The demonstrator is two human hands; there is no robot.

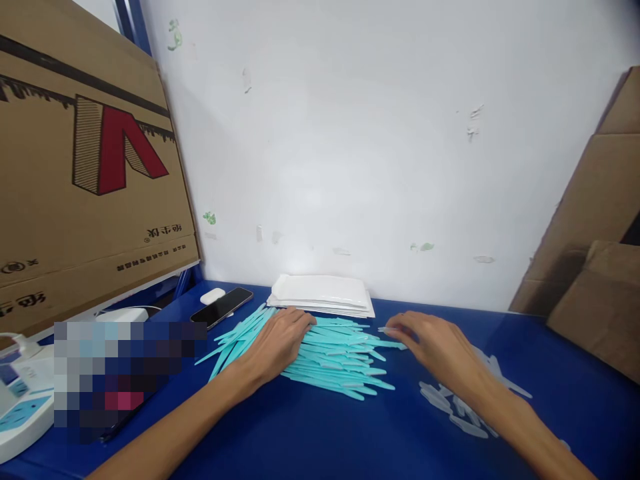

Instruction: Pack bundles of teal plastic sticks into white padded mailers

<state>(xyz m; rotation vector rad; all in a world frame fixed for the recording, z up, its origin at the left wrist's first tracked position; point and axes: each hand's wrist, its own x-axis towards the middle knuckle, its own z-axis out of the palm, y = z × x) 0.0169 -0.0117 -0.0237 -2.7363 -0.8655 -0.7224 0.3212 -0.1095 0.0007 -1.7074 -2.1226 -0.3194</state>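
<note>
A heap of slim turquoise sticks that look like eyebrow razors (340, 360) lies across the blue table. My left hand (285, 337) is on the left part of this heap, its fingers curled down over the razors and its fingertips partly hidden. At the heap's right end, my right hand (425, 337) pinches a small clear plastic cap (385, 330) between thumb and fingers. Just below it, one razor tip sticks out farther than the others. Several loose clear caps (467, 427) are scattered under and beside my right forearm.
White flat packets (320, 291) are stacked against the wall behind the heap. A phone (223, 307) and a white case (213, 296) lie at the left. A power strip (27, 407) stands at the left edge. Cardboard boxes (75, 220) flank both sides.
</note>
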